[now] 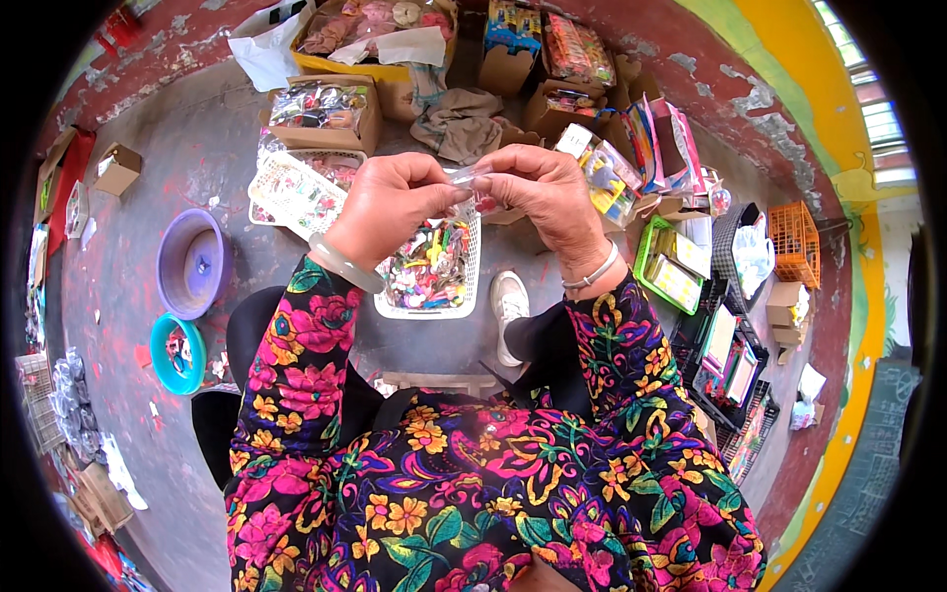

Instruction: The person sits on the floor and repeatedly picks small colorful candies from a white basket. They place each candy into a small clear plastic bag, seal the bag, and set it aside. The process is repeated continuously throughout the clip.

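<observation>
Flr (123,266) grey w/ reddish stains. L side: sm. carton (118,170), purple tub (178,286), teal tub (158,347) just beside it w/ bits inside; lower L, grey plastic (74,400) + wht scrap (123,474). Top ctr: grey cloth (459,128). R: orange crate (794,245) nr wall. Mid: wht shoe (510,311) & wht basket (426,312) of mixed bits; can't tell if basket's directly on flr.

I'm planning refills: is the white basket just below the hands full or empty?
Well filled, not empty: small colourful pieces cover the visible inside of the white basket.
</observation>
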Demonstrator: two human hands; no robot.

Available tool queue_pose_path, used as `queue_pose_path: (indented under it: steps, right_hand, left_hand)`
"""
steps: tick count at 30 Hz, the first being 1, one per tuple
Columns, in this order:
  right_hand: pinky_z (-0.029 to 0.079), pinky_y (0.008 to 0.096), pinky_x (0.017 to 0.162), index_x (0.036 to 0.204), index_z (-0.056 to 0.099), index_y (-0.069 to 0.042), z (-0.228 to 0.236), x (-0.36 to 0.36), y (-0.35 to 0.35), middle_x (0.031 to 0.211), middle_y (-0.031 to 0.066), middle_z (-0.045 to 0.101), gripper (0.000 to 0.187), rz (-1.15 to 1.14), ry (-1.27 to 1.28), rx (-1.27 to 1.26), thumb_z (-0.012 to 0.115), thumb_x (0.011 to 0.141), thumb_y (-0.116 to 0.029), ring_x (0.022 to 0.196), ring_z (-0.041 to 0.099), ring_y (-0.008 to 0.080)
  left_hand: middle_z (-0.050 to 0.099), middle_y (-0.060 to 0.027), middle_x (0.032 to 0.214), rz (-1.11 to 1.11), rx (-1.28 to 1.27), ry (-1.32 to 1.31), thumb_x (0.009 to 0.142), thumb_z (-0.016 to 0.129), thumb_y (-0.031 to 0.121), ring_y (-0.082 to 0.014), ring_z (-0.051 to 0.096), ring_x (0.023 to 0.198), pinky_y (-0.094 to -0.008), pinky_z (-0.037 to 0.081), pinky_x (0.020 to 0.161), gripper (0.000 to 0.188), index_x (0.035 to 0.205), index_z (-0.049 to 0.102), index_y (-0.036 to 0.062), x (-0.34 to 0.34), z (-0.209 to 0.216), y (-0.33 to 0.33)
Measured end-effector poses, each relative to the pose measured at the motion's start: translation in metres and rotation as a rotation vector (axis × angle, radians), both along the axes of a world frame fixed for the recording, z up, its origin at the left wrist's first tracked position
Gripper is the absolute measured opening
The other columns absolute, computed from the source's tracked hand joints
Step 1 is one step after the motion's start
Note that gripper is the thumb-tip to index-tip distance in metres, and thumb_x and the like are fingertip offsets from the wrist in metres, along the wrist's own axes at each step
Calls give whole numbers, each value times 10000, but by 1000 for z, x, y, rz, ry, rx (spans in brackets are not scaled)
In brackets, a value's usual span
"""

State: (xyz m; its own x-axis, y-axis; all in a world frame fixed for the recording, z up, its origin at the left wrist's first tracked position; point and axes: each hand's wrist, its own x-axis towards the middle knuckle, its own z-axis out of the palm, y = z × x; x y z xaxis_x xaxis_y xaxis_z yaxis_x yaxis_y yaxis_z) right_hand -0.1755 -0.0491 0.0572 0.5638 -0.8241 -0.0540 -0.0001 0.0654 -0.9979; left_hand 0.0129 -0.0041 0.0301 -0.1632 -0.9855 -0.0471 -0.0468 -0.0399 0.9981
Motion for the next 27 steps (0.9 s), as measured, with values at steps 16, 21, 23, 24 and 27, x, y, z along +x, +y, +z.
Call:
queue_pose_path:
  steps: [16, 21, 23, 24, 27]
  right_hand:
    - [462, 201, 610, 816, 625, 42, -9, 5, 1, 716, 33, 607, 88, -47, -50, -42, 627, 771, -33, 657, 559, 79]
    - [467, 206, 598, 807, 624, 40, -7, 4, -1, 714, 33, 608, 77, -4, -32, -5, 625, 774, -29, 653, 561, 77]
    - [465, 205, 579, 797, 623, 37, -9, 5, -1, 709, 32, 607, 71, -3, 5, -14, 628, 772, -30, 643, 559, 78]
    - [464, 205, 569, 791, 622, 35, -10, 6, 0, 707, 32, 606, 69, -2, 24, -19, 629, 771, -30, 638, 559, 78]
    - [450, 208, 533, 765, 614, 32, -12, 9, 2, 677, 29, 593, 46, -34, 43, -91, 621, 762, -13, 611, 550, 72]
  left_hand:
    - [626, -25, 762, -9, -7, -1, 796, 641, 101, -66, 563, 691, -195, 456, 593, 145, 874, 640, -21, -2, -2, -1]
    - [620, -20, 749, 20, -89, -65, 788, 652, 110, -70, 560, 684, -200, 443, 587, 145, 825, 650, -30, -2, -5, 0]
    - [621, -26, 742, 52, -73, -153, 786, 652, 104, -74, 562, 676, -206, 445, 586, 139, 786, 655, -35, -6, 5, 3]
    - [622, -32, 733, 63, -53, -124, 785, 653, 104, -75, 562, 667, -208, 446, 583, 142, 771, 656, -38, -7, 7, 4]
    - [625, -47, 708, 97, 13, -32, 781, 655, 106, -77, 562, 641, -212, 448, 573, 156, 748, 656, -46, -10, 7, 5]
